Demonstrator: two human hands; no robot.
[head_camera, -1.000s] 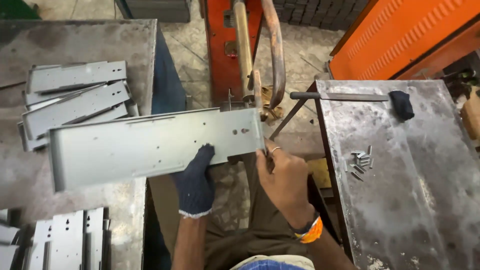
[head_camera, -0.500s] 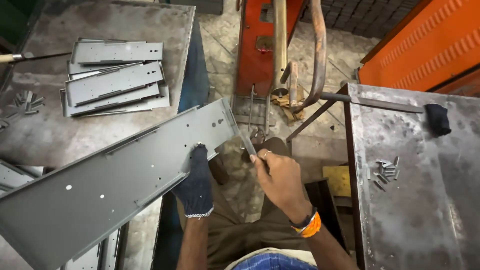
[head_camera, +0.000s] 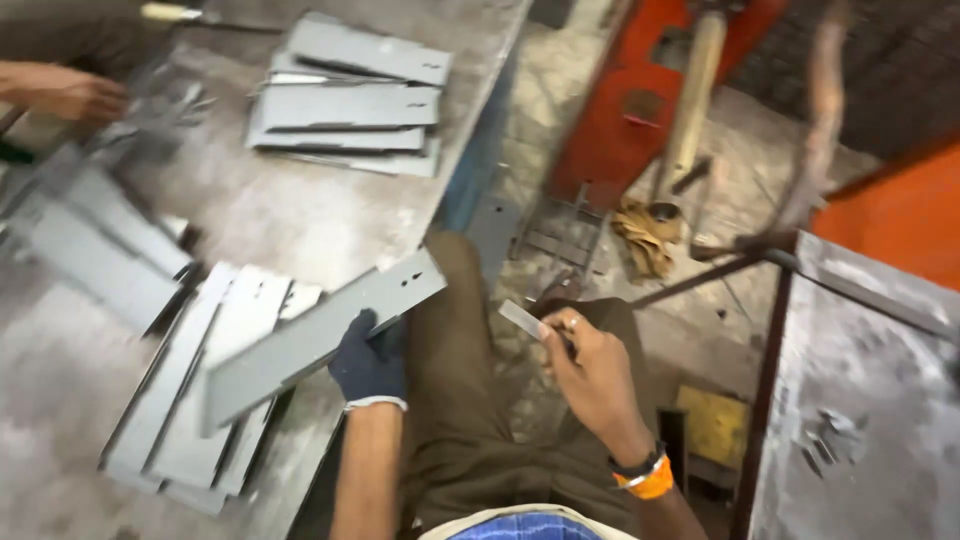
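My left hand (head_camera: 368, 365), in a dark blue glove, grips a long grey sheet-metal panel (head_camera: 300, 340) by its edge. The panel slants down to the left over a pile of similar panels (head_camera: 190, 420) at the near edge of the left table (head_camera: 270, 215). My bare right hand (head_camera: 590, 365), with an orange wristband, pinches a small flat metal strip (head_camera: 523, 319) above my lap, apart from the panel.
A second stack of grey panels (head_camera: 350, 95) lies at the table's far side. Another person's hand (head_camera: 65, 92) works at the top left among more panels. An orange-red machine frame (head_camera: 640, 100) stands ahead. A steel table with small screws (head_camera: 830, 435) is at the right.
My left hand has swung the long panel down and left from in front of the machine onto the near pile. The right hand has drawn back with the small strip. My view has turned left.
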